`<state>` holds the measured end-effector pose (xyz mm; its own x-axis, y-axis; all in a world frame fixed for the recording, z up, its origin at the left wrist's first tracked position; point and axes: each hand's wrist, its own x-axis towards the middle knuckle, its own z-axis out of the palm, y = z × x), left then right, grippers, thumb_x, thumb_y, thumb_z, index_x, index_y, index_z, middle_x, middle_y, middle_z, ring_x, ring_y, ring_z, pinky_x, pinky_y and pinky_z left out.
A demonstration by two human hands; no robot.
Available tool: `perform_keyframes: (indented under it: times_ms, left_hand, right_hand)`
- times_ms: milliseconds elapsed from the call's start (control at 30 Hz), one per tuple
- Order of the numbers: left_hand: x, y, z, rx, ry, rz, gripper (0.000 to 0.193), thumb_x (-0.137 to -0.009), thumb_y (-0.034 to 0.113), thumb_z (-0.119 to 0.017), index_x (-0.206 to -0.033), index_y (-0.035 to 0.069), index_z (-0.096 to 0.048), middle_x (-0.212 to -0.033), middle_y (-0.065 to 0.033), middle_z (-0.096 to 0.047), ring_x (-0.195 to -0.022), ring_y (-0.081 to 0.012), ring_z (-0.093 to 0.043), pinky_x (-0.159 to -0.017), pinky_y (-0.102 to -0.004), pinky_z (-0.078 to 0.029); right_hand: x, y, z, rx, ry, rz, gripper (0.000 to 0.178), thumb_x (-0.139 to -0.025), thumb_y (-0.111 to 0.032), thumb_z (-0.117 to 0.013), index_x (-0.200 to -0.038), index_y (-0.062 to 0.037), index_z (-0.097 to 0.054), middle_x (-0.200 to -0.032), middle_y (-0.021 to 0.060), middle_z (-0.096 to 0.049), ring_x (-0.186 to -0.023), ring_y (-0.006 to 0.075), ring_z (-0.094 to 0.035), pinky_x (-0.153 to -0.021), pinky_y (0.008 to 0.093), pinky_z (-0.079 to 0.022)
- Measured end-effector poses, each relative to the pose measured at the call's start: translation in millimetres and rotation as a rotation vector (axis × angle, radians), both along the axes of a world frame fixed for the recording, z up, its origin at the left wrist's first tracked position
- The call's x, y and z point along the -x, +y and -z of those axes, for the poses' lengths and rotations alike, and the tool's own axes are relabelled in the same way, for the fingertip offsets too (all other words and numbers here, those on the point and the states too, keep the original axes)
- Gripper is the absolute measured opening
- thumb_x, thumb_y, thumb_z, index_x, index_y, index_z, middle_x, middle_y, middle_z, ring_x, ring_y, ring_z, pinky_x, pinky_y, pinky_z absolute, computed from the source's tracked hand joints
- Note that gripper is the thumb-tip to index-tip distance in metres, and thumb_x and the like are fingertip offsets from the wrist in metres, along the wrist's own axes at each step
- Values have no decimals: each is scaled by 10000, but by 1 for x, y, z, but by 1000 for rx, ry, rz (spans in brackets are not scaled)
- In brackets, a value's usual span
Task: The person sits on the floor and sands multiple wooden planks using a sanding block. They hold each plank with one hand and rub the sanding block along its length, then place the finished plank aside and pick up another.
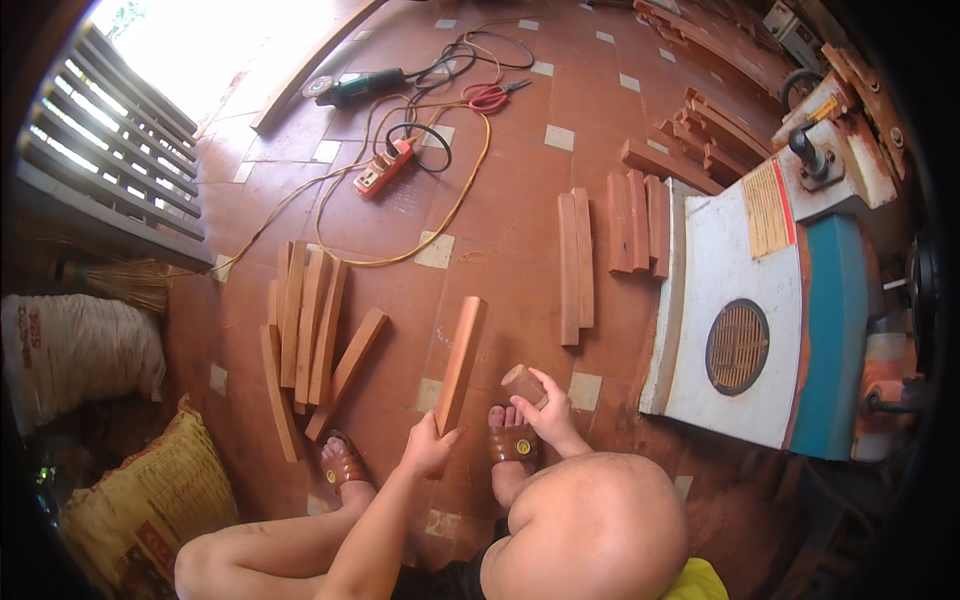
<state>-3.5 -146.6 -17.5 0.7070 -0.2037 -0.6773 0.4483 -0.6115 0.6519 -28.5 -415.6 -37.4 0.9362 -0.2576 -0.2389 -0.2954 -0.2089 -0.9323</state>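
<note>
My left hand [430, 447] is closed around the lower end of a reddish wooden bar [461, 355], which points up and away from me. In my right hand [550, 412] is a short brown cylinder [522, 386], gripped between thumb and fingers; I cannot tell what it is made of. The cylinder is apart from the bar, to its right. Left of the bar, a loose pile of similar wooden bars [312, 325] lies on the tiled floor. Two more bars [575, 265] lie side by side beyond my right hand.
A white and teal machine [735, 370] stands at the right, beside more wood pieces [638, 222]. An angle grinder [355, 88], red-handled pliers [490, 96], a power strip [384, 168] and looping cords lie ahead. Sacks [155, 500] and a slatted wooden frame [110, 150] are at left.
</note>
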Motion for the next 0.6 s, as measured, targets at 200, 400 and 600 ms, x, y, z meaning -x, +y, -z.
perform_keyframes:
  times_ms: [200,400,600]
  left_hand:
    - [-2,5,-8,608,750,-185,170,-1003,218,-706,-1004,96,-588,-830,-30,-607,-672,-157,-600,-612,-317,-492]
    - [2,9,-11,636,905,-247,210,-1007,260,-731,-1016,101,-594,-829,-29,-600,-691,-150,-593,-611,-307,-492]
    - [1,27,3,676,1039,-315,220,-1011,272,-727,-1034,86,-611,-840,-35,-585,-745,-152,-583,-617,-290,-478]
  right_hand:
    - [-6,-5,-3,160,-109,-6,670,-860,-263,-890,-1413,-3,-615,-1221,210,-722,-1124,322,-716,-957,415,-568]
    - [-12,-10,-8,293,-127,-114,711,-874,-277,-871,-1470,-15,-583,-1249,225,-694,-1151,371,-696,-966,430,-565]
    - [-2,20,-19,256,-232,-547,734,-926,-256,-816,-1539,-34,-478,-1257,222,-640,-853,299,-721,-759,380,-600]
